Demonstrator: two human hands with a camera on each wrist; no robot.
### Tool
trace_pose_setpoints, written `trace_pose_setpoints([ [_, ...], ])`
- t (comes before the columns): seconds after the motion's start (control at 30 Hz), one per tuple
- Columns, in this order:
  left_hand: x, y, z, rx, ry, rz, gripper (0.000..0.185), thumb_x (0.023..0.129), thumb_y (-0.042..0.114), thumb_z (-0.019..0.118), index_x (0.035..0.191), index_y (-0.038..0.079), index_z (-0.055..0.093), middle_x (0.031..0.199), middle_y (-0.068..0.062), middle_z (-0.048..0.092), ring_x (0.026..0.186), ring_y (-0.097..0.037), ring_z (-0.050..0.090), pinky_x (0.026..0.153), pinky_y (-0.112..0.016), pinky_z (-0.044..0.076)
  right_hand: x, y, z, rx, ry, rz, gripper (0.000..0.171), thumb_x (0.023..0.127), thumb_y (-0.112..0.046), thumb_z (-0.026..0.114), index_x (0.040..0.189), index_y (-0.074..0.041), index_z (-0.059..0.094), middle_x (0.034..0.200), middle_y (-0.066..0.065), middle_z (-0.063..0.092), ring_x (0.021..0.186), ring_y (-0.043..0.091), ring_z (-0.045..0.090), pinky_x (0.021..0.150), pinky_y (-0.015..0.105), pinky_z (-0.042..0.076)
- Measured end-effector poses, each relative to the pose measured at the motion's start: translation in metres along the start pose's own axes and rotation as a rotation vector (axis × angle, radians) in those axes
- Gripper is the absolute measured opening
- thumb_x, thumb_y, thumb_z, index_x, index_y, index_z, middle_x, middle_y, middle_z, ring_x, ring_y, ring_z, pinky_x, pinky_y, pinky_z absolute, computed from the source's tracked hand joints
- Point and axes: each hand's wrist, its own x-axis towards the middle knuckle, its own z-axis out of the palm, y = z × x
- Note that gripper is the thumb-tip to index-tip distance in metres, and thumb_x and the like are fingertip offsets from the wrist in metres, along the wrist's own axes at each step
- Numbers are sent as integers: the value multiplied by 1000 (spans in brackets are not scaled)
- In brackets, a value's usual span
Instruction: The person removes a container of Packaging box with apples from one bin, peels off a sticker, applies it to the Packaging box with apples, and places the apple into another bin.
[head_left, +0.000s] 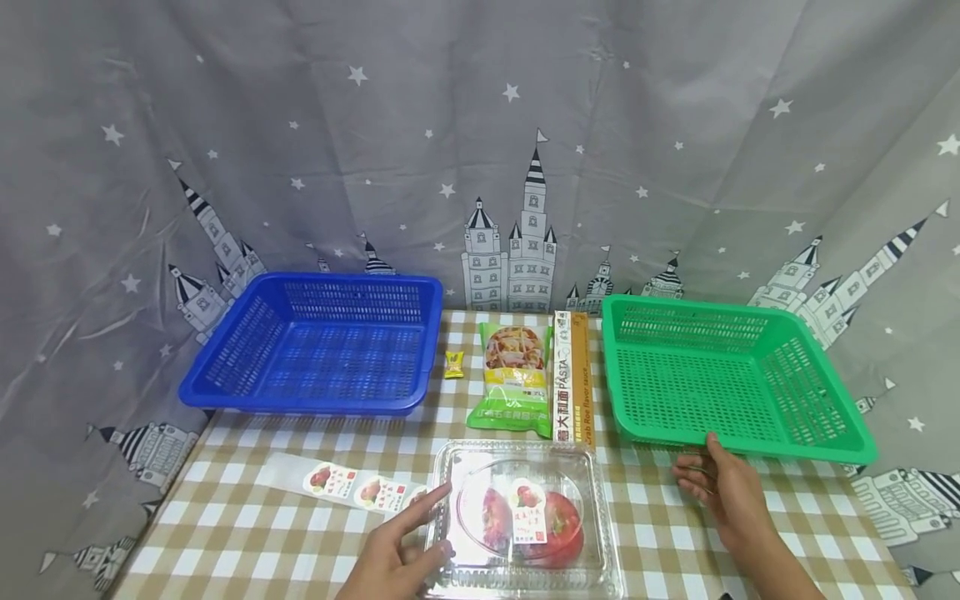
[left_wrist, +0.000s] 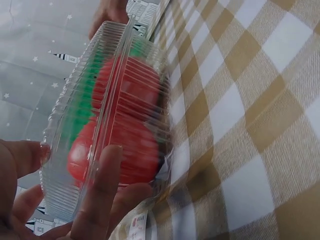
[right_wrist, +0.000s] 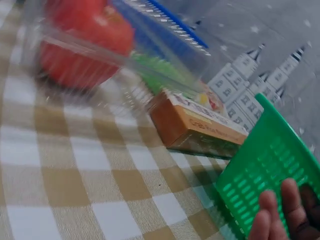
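A clear plastic clamshell box (head_left: 525, 517) with red tomatoes and a sticker on its lid lies at the front middle of the checked table. My left hand (head_left: 437, 521) grips its left end, index finger stretched over the lid and thumb along the lower edge. The left wrist view shows the box (left_wrist: 120, 115) held between thumb and fingers (left_wrist: 100, 195). My right hand (head_left: 693, 462) rests on the cloth in front of the green basket (head_left: 727, 383), fingers relaxed, thumb reaching up to its front rim. Its fingertips (right_wrist: 280, 215) show beside the basket (right_wrist: 265, 170).
A blue basket (head_left: 315, 346) stands at the back left. Between the baskets lie a green snack packet (head_left: 513, 379), a long pasta box (head_left: 572, 375) and a small yellow sweet (head_left: 453, 364). A strip of stickers (head_left: 337, 482) lies left of the clamshell. A starry curtain hangs behind.
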Motion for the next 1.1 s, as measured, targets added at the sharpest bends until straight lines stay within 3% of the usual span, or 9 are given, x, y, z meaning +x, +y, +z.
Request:
trace_pose_setpoints([
  [0.1, 0, 0, 2, -25, 18, 4, 64, 90, 14, 71, 148, 24, 46, 135, -37, 44, 41, -1, 41, 39, -18, 42, 3, 2, -4, 144, -67, -58, 41, 103, -42, 44, 107, -1, 50, 95, 3, 67, 91, 16, 67, 84, 29, 53],
  [0.2, -1, 0, 5, -43, 46, 6, 64, 89, 11, 71, 147, 22, 47, 136, -38, 43, 41, 1, 40, 39, -15, 39, 5, 6, -6, 189, -99, -110, 37, 103, -39, 48, 98, -3, 56, 95, 2, 68, 93, 16, 67, 84, 29, 53],
  [0.47, -3, 3, 7, -64, 79, 1, 63, 88, 7, 70, 146, 19, 48, 134, -36, 44, 41, -1, 43, 39, -16, 41, 7, 10, -6, 79, -35, -116, 48, 103, -43, 45, 92, -2, 67, 92, -1, 67, 91, 11, 64, 82, 28, 52],
  [0.67, -3, 11, 4, -74, 76, 1, 63, 88, 7, 71, 146, 18, 48, 135, -35, 43, 41, -3, 46, 41, -18, 43, 7, 11, -7, 56, -26, -118, 52, 102, -45, 44, 92, 0, 68, 89, 0, 65, 89, 12, 62, 77, 27, 51],
  [0.93, -1, 37, 1, -15, 117, -8, 63, 86, 5, 70, 143, 21, 52, 134, -31, 49, 42, -11, 54, 45, -34, 54, 6, 13, -7, 84, -35, -135, 48, 104, -41, 44, 90, -2, 68, 86, -2, 64, 87, 12, 61, 75, 27, 50],
  [1.1, 5, 58, -4, -33, 78, 20, 61, 89, 5, 69, 144, 25, 51, 137, -30, 44, 44, -13, 55, 51, -46, 55, 6, 14, -7, 82, -29, -140, 47, 103, -42, 45, 88, -3, 67, 86, -2, 63, 87, 12, 60, 74, 27, 50],
])
